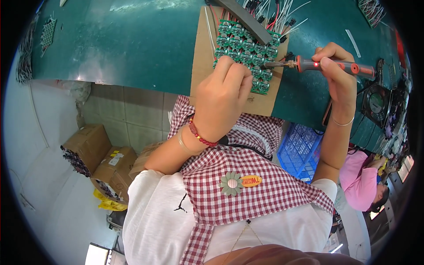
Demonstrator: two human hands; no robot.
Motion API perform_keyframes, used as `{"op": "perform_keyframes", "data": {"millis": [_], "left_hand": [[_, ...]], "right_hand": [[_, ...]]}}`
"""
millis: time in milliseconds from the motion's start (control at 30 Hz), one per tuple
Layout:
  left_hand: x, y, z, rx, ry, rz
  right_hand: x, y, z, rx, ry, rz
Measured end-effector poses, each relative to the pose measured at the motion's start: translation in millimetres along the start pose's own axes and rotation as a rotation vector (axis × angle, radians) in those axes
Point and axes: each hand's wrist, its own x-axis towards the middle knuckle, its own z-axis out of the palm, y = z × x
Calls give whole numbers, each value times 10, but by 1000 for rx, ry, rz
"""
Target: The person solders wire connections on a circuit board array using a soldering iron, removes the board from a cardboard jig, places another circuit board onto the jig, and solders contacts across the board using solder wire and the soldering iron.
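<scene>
I hold the soldering iron point(314, 66) in the right hand point(339, 73); the left hand point(221, 99) has fingertips together over the circuit-board panel point(236, 43) (any wire within, I cannot tell). I advise brief, steady tip contact. Counted: one iron, one panel, one grey bar point(248, 21), one cardboard sheet point(261, 104) beneath, on the worktop point(115, 48).

Your red-and-white checked apron point(274, 198), on it a grey-green flower patch point(232, 183) beside a yellow oval patch point(252, 181), beneath it your white shirt point(154, 216), above its edge your fine gold chain point(241, 232), your red-beaded bracelet point(201, 140), pale bangle point(182, 144), thin bracelet point(344, 123)
</scene>
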Motion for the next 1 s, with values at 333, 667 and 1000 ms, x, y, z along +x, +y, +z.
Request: {"op": "perform_keyframes", "data": {"millis": [333, 667, 1000], "left_hand": [[20, 9, -14, 3, 12, 11], [3, -50, -70, 84, 52, -28], [61, -53, -9, 149, 61, 16]], "right_hand": [[127, -118, -25, -64, -74, -36], [172, -109, 51, -42, -110, -13], [187, -71, 122, -46, -117, -27]]}}
